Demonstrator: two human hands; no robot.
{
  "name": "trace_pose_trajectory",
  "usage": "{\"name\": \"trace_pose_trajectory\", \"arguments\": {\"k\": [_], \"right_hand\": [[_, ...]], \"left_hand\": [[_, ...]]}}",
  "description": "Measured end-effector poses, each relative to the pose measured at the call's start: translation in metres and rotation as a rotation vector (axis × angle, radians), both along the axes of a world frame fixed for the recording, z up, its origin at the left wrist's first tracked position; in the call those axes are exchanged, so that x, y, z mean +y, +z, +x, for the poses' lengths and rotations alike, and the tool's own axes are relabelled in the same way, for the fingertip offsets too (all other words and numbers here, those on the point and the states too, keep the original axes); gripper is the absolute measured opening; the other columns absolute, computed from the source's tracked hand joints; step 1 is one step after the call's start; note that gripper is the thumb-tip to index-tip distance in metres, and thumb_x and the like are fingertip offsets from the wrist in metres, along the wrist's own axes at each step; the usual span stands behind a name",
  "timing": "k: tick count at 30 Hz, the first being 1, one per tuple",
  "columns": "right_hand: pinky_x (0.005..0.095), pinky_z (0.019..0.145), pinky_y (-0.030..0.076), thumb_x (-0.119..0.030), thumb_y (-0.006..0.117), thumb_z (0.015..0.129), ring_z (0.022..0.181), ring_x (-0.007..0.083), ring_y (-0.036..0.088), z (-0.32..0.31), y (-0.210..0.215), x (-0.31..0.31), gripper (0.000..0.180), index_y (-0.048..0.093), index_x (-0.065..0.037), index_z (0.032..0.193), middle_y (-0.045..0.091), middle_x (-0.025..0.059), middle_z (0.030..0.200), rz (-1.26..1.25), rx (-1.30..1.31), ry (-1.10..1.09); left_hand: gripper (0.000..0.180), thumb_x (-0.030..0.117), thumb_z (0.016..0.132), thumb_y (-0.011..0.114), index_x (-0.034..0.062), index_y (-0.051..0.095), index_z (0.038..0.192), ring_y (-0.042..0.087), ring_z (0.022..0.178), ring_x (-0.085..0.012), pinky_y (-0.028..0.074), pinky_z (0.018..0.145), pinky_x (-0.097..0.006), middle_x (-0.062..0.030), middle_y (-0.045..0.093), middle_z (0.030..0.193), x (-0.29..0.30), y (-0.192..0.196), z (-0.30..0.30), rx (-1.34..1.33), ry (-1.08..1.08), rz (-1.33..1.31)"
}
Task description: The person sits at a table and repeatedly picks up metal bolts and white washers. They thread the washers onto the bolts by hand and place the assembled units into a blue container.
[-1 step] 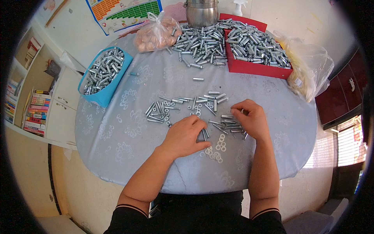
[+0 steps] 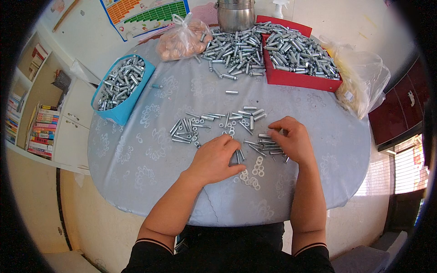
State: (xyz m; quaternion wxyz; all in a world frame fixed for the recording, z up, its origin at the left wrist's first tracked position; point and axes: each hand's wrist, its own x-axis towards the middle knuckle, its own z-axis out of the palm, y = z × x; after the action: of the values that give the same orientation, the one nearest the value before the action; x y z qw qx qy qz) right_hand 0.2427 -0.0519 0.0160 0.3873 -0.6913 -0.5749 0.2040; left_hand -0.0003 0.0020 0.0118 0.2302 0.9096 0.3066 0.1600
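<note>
My left hand [image 2: 216, 159] rests low over the table with the thumb apart from the curled fingers. Two thin bolts [image 2: 240, 156] lie in the gap beside its fingertips; nothing is visibly gripped. My right hand [image 2: 292, 139] hovers at a cluster of metal sleeves and bolts [image 2: 269, 146], its index finger and thumb slightly apart and the other fingers partly hidden. Between the hands, flat washers [image 2: 250, 180] lie in a loose pile. Beyond my left hand are loose bolts [image 2: 182, 136], hex nuts [image 2: 194, 133] and short metal sleeves [image 2: 258, 112].
A blue bin [image 2: 119, 113] of metal anchors stands at the left. At the back are a bag of round brownish items [image 2: 177, 44], a heap of anchors [image 2: 234, 52], a metal pot [image 2: 236, 16], a filled red box [image 2: 300, 80] and a clear bag [image 2: 359, 86].
My right hand's index finger and thumb have shifted very slightly to the left over the cluster. The left hand stays in place, and the parts on the table look unmoved.
</note>
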Motion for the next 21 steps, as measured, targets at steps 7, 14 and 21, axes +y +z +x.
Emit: {"name": "trace_pose_trajectory", "arguments": {"k": [7,14,21], "right_hand": [[0.0382,0.076,0.049,-0.012,0.071,0.079,0.085,0.0319,0.061,0.002,-0.008,0.001,0.013,0.072,-0.005,0.090,0.062,0.0131,0.088,-0.073,-0.112,0.135],[0.0391,0.077,0.049,-0.011,0.068,0.081,0.088,0.0326,0.061,0.002,-0.005,0.000,0.016,0.068,-0.004,0.095,0.062,0.0137,0.094,-0.097,-0.146,0.199],[0.0389,0.080,0.049,-0.006,0.066,0.082,0.090,0.0332,0.060,-0.008,0.001,0.002,0.019,0.066,-0.003,0.100,0.062,0.0147,0.095,-0.039,-0.018,0.164]], "left_hand": [[0.026,0.021,0.077,0.069,0.0068,0.062,0.097,0.063,0.082,-0.0307,0.050,0.070,-0.041,-0.0106,0.061,0.089,0.004,-0.001,-0.007,0.020,0.067,-0.011],[0.023,0.018,0.077,0.064,0.0066,0.063,0.097,0.063,0.079,-0.0313,0.050,0.068,-0.042,-0.0105,0.062,0.084,0.000,0.000,-0.007,0.056,0.162,0.029],[0.015,0.017,0.076,0.063,0.0063,0.065,0.088,0.063,0.078,-0.0313,0.050,0.066,-0.043,-0.0112,0.063,0.083,0.003,0.000,-0.007,0.120,0.264,0.056]]}}
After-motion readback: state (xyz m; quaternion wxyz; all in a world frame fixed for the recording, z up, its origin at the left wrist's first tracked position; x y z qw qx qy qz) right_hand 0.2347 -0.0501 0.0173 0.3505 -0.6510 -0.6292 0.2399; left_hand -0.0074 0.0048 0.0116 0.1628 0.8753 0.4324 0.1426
